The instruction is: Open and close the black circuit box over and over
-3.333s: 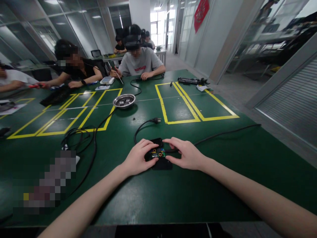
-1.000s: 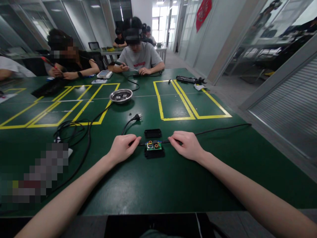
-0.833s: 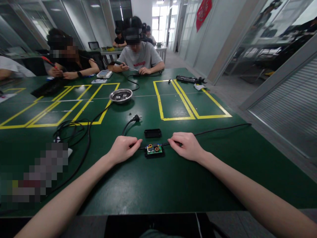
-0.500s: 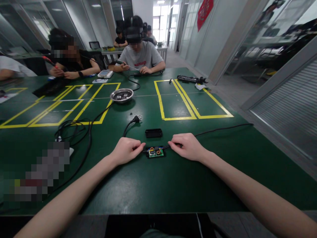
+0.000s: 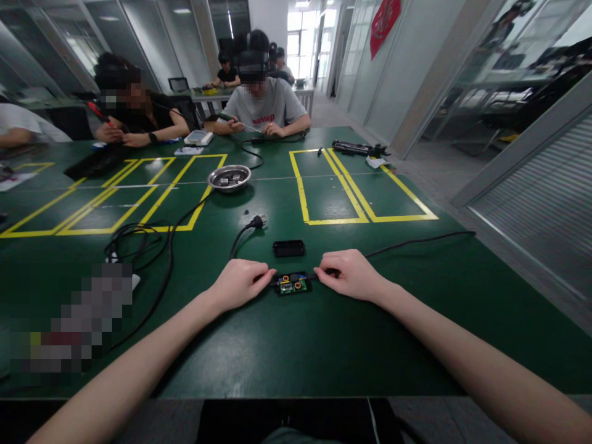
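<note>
A small circuit board (image 5: 293, 284) with copper-wound coils sits in an open black plastic case between my hands. My left hand (image 5: 241, 282) pinches the black power cord (image 5: 235, 245) where it enters the case's left end; its plug (image 5: 258, 222) lies beyond that hand. At the right end, my right hand (image 5: 348, 275) pinches the other black cable (image 5: 416, 240), which runs out to the right across the table. Just behind the board lies the empty black cover half (image 5: 288, 248) of the case, hollow side up.
A metal bowl (image 5: 229, 178) with small metal parts stands ahead on the green table (image 5: 259, 351). Coiled black cable (image 5: 139, 237) and a blurred-out object (image 5: 87, 314) lie left. A folded tripod (image 5: 358, 148) rests at the far right. Co-workers sit across the table.
My left hand has shifted very slightly right, closer to the case. The whole view has moved a little; my right hand keeps its place at the cable.
</note>
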`<action>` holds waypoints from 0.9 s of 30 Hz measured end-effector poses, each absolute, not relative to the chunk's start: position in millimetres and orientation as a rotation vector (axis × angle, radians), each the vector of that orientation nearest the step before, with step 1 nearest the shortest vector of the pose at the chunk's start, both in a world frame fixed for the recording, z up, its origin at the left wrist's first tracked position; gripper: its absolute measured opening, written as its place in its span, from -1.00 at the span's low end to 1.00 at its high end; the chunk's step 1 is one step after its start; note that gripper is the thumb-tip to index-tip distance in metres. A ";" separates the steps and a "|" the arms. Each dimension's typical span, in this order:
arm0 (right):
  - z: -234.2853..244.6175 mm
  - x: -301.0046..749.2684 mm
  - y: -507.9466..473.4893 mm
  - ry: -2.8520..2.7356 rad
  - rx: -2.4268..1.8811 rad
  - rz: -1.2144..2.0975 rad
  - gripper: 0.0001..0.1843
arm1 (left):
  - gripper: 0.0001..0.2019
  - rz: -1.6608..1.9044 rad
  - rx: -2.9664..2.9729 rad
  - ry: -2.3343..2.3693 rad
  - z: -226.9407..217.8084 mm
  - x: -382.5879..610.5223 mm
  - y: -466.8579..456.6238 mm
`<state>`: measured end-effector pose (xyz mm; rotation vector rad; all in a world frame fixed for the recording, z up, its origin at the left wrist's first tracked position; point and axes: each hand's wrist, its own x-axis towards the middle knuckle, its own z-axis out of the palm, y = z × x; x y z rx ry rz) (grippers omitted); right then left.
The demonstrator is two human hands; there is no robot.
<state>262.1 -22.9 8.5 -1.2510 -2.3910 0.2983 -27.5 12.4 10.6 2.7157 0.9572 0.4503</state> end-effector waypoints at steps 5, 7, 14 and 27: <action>10.1 261.2 -24.3 -2.483 -1.207 0.354 -0.65 | -0.52 0.399 2.775 0.960 10.7 -24.6 5.6; 9.4 259.4 -24.3 -2.490 -1.235 0.311 -0.64 | -0.52 0.376 2.792 0.972 11.3 -24.3 4.4; 6.3 251.0 -25.4 -2.518 -1.386 0.201 -0.57 | -0.51 0.268 2.829 1.016 11.6 -22.7 4.9; 7.4 241.6 -22.8 -2.511 -1.534 0.000 -0.59 | -0.55 0.409 2.839 1.077 9.4 -23.3 16.3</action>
